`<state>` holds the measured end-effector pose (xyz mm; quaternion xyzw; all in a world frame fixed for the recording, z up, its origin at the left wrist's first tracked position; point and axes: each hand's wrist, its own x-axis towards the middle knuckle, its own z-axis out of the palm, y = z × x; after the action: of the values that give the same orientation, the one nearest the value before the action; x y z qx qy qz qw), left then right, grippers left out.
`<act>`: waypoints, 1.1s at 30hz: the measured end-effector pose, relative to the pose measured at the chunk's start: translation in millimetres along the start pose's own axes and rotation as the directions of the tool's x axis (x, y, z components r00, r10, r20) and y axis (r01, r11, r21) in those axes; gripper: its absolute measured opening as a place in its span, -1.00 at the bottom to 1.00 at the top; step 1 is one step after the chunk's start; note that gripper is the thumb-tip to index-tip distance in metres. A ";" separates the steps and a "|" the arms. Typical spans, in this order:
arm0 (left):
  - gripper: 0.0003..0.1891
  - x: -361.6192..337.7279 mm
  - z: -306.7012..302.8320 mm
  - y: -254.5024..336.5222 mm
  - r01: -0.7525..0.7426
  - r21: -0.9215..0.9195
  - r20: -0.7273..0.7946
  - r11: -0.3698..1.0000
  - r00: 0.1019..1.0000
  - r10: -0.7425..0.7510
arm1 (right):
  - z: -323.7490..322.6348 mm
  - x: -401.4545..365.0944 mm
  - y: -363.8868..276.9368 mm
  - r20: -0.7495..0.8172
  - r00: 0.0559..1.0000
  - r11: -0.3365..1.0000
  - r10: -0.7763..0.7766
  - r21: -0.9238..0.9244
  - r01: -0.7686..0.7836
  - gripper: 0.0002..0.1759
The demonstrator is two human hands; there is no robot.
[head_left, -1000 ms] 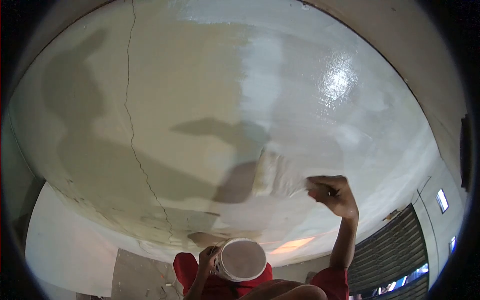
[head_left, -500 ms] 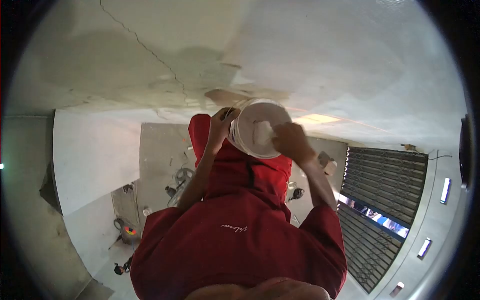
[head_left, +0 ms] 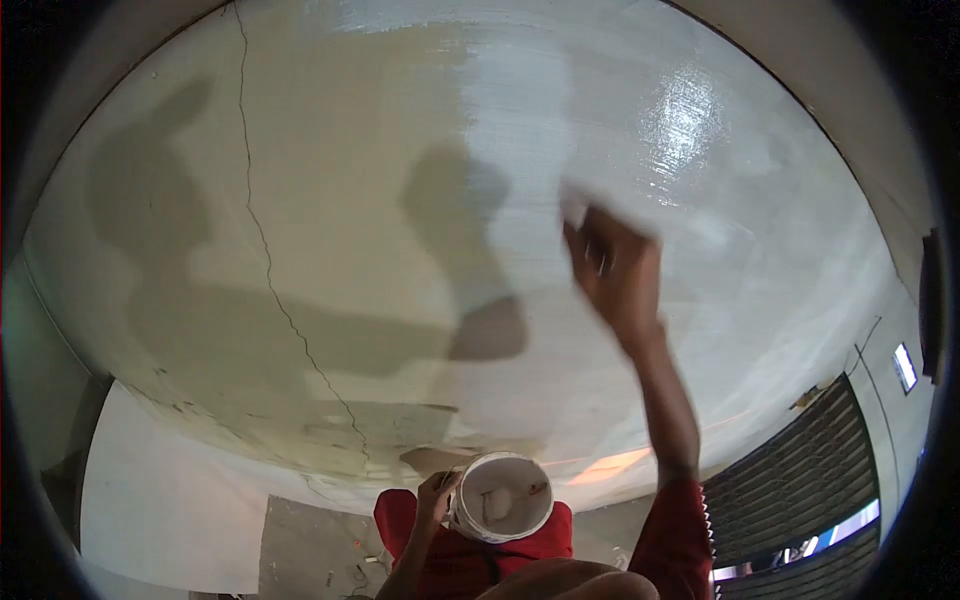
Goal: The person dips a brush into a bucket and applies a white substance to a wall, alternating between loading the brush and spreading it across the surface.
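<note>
My left hand (head_left: 436,494) grips the rim of a white paint bucket (head_left: 458,518) at its left side, low in the view against my red clothes. Pale paint coats the inside of the bucket. My right hand (head_left: 618,268) is raised in front of the wall (head_left: 350,180), smeared by motion, with its fingers closed round what looks like a paintbrush (head_left: 574,206); only a blurred pale part shows past the fingers. Wet, whitish paint with streaks covers the right part of the wall. The left part is a duller yellowish tone.
A thin crack (head_left: 268,265) runs down the wall on the left. Shadows of my head and arm fall across it. Below left is a white panel (head_left: 165,490), beside a grey floor (head_left: 305,545) with small scattered items. A dark folding metal gate (head_left: 800,480) stands at the right.
My right hand has come out of the bucket and risen to the upper wall. The view has tilted up, so the bucket and my left hand sit lower; the left hand keeps its hold.
</note>
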<state>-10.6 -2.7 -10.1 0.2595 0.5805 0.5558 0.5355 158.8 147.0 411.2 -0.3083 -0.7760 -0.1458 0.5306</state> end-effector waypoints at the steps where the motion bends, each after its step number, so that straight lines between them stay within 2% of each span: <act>1: -0.66 0.7 4.2 5.9 -0.008 -0.030 0.008 1.000 1.000 0.008 | -4.7 42.5 -2.9 -0.121 0.993 1.000 -0.012 0.007 0.013 -0.77; 4: -0.67 3.8 4.7 -0.1 -0.058 -0.022 0.015 0.998 0.998 0.059 | 3.0 124.2 18.2 -0.243 0.932 0.953 -0.269 -0.206 0.221 -0.65; 6: -0.69 2.2 3.7 -2.3 -0.065 0.003 0.014 0.998 0.998 0.065 | 3.2 154.1 13.3 -0.234 0.908 0.906 -0.349 -0.334 0.262 -0.64; 9: -0.70 -2.1 4.8 3.6 -0.043 0.002 0.009 0.999 0.999 0.043 | -0.3 186.8 11.3 -0.107 0.936 0.869 -0.335 -0.419 0.263 -0.52; 12: -0.70 -4.7 6.4 6.1 -0.046 -0.016 0.002 0.999 0.999 0.046 | 0.1 197.6 7.2 -0.061 0.964 0.863 -0.258 -0.464 0.202 -0.48; 15: -0.70 -3.4 4.7 4.7 -0.044 -0.008 0.007 0.999 0.999 0.044 | 7.7 207.0 18.8 -0.143 0.903 0.811 -0.404 -0.513 0.282 -0.50; 18: -0.70 -1.0 5.9 1.9 -0.041 -0.026 0.009 0.999 0.999 0.042 | 7.8 212.4 20.3 -0.093 0.921 0.823 -0.377 -0.489 0.288 -0.49; 21: -0.69 1.0 3.2 -3.4 -0.047 -0.007 0.009 0.999 0.999 0.047 | -11.2 194.1 -4.4 -0.262 0.934 0.961 -0.242 -0.202 0.192 -0.52; 25: -0.67 -4.4 5.6 7.2 -0.082 0.011 0.015 0.997 0.997 0.082 | -9.6 190.8 5.9 -0.230 0.967 0.994 -0.109 -0.055 0.099 -0.57; 26: -0.67 -4.4 6.0 8.1 -0.083 0.003 0.019 0.997 0.996 0.083 | -9.0 191.7 8.7 -0.206 0.975 0.984 -0.078 0.143 0.109 -0.59; 28: -0.67 -3.0 5.5 7.9 -0.116 0.045 0.017 0.992 0.993 0.115 | -3.6 194.8 18.5 -0.139 0.990 0.848 -0.035 0.520 0.103 -0.62; 31: -0.66 9.1 5.0 -5.1 -0.211 0.045 0.032 0.976 0.977 0.210 | 20.6 172.2 26.3 0.010 0.958 0.908 -0.287 0.321 0.269 -0.55; 33: -0.66 9.1 4.2 -12.9 -0.290 -0.029 0.032 0.956 0.956 0.291 | 50.5 147.2 10.9 0.136 0.879 0.874 -0.456 0.254 0.414 -0.49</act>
<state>-5.6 3.8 -24.2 0.3457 0.5196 0.6305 0.4615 92.3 231.0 524.7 -0.0777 -0.8841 -0.1460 0.4371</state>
